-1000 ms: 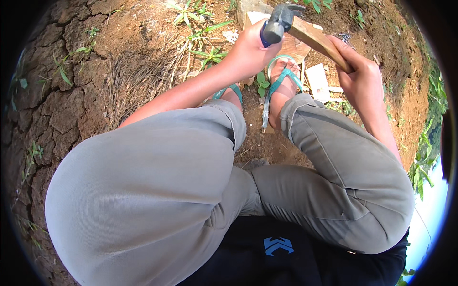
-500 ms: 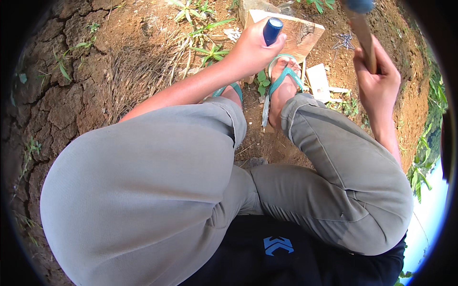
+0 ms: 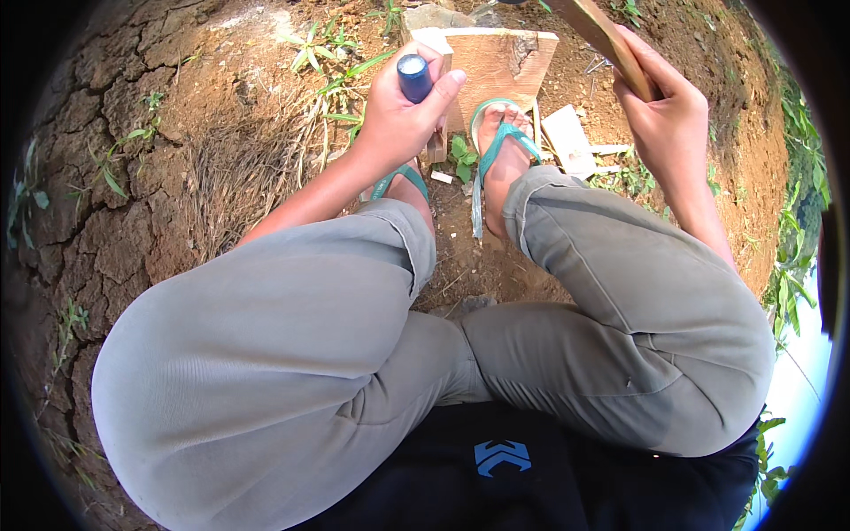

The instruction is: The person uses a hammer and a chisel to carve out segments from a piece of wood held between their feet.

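My left hand [image 3: 396, 117] is closed around a blue-handled chisel [image 3: 414, 80], its pale round butt facing up; the blade is hidden. The fist is at the left edge of a wooden board [image 3: 485, 64], where a narrow upright strip of wood [image 3: 437, 147] shows below the fingers. In my right hand [image 3: 670, 119] is a hammer [image 3: 611, 42], gripped by its flat wooden handle. The hammer is raised to the right of the board, and its head is mostly cut off by the top edge.
My feet in green flip-flops [image 3: 506, 146] are close to the board. Wood offcuts [image 3: 568, 142] lie right of them, with several nails [image 3: 596, 66] farther off. A stone [image 3: 434, 18] is behind the board. Dry grass [image 3: 235, 181] and cracked soil [image 3: 106, 203] spread leftward.
The view has shifted, so the board and feet appear farther left. My left hand is lower against the board with the chisel more upright. The hammer has tilted leftward toward the board.
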{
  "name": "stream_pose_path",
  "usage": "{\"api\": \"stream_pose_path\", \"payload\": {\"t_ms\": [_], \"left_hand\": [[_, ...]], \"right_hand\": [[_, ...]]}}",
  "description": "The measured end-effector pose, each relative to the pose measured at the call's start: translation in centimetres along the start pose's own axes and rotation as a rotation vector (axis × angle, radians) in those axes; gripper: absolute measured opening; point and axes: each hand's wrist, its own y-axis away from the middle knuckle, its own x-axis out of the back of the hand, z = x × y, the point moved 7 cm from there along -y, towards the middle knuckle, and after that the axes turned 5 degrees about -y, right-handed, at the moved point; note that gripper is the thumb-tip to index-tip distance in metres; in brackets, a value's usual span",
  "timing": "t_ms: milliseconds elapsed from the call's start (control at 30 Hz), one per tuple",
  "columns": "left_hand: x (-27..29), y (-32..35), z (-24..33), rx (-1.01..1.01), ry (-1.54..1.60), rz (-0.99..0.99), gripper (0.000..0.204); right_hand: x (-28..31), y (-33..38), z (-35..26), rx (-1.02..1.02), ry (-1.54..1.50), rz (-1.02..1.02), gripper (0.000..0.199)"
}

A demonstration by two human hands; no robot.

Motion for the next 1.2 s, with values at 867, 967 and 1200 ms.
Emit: {"api": "stream_pose_path", "payload": {"t_ms": [867, 967, 1200], "left_hand": [[-1.1, -1.4, 0.1, -0.080, -0.038, 0.193, 0.016], [-1.2, -1.3, 0.0, -0.095, -0.012, 0.163, 0.014], [-1.9, -1.5, 0.2, -0.049, -0.172, 0.095, 0.016]], "right_hand": [[-0.7, -0.1, -1.3, 0.056, -0.050, -0.208, 0.044], [0.4, 0.0, -2.6, 0.236, -0.066, -0.177, 0.045], [0.4, -0.1, -3.5, 0.332, 0.109, -0.184, 0.048]]}}
